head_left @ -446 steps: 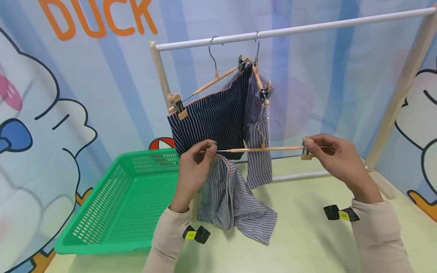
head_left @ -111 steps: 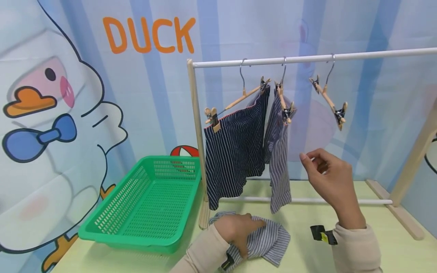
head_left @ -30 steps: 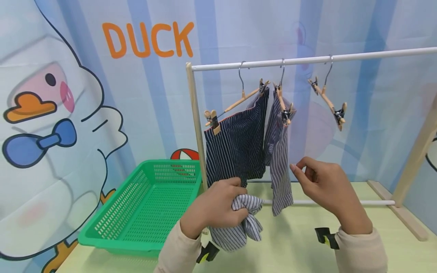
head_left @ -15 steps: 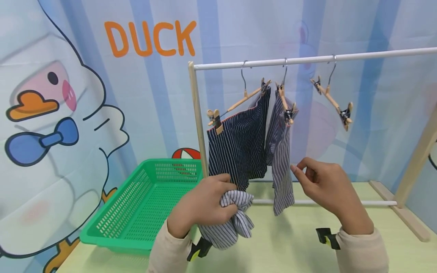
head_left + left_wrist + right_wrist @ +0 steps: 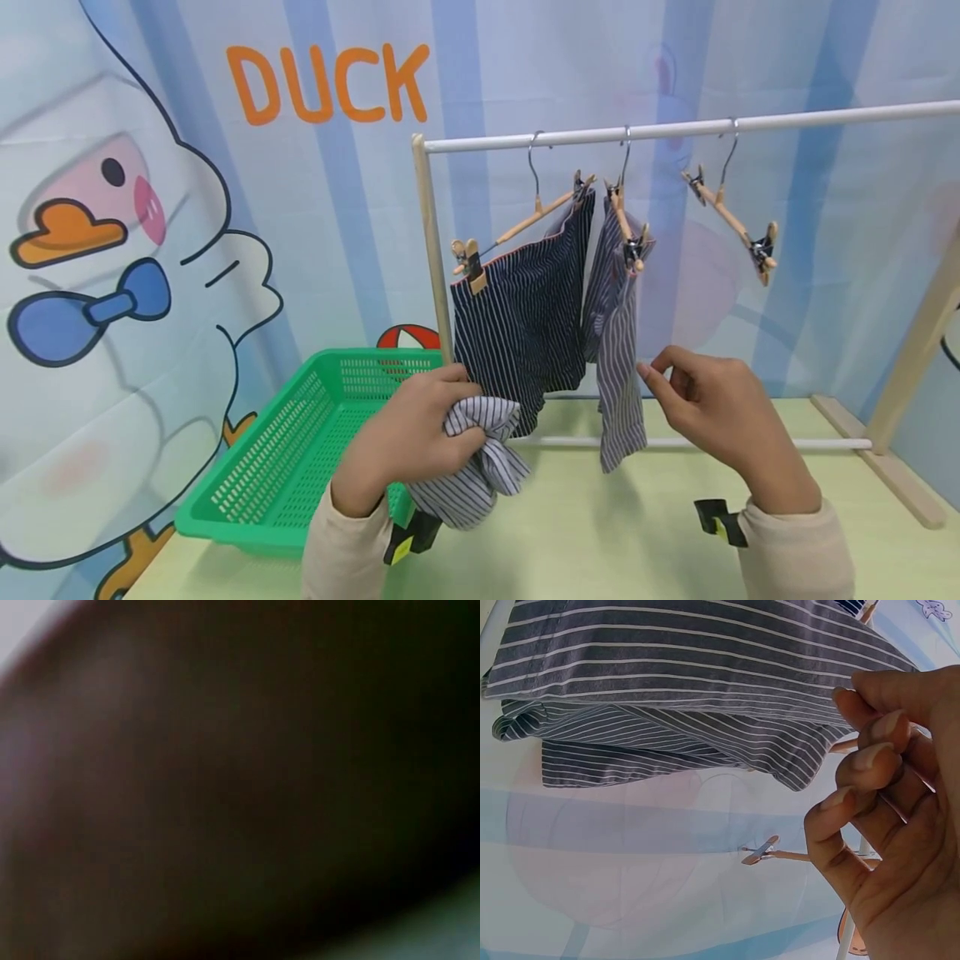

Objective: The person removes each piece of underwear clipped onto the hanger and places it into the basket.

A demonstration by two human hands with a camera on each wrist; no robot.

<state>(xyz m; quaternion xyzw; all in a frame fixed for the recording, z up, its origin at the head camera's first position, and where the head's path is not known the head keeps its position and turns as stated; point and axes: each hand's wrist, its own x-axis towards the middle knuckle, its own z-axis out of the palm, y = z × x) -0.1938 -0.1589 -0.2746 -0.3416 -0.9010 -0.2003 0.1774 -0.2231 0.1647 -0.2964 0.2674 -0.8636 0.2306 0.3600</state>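
Note:
My left hand (image 5: 408, 425) grips a bunched pair of grey-and-white striped shorts (image 5: 457, 498) above the table, overlapping the right side of the green basket (image 5: 255, 533). My right hand (image 5: 716, 408) is held loosely curled, thumb and index tips close together, right at the edge of a grey striped garment (image 5: 621, 392) hanging from a clip hanger. In the right wrist view that hanging garment (image 5: 667, 667) lies behind the fingertips. Navy striped shorts (image 5: 517, 333) hang to its left. A bare clip hanger (image 5: 731, 218) hangs at right. The left wrist view is dark blur.
A white rail (image 5: 810, 120) on wooden posts carries the hangers, with a lower white bar (image 5: 817, 445) near the pale table (image 5: 570, 542). The perforated basket stands left of the rack. Behind is a printed backdrop (image 5: 330, 208).
The clip hanger that both hands held now hangs on the rail. My left hand has lifted the striped shorts off the table and moved left with them. My right hand is almost still lately.

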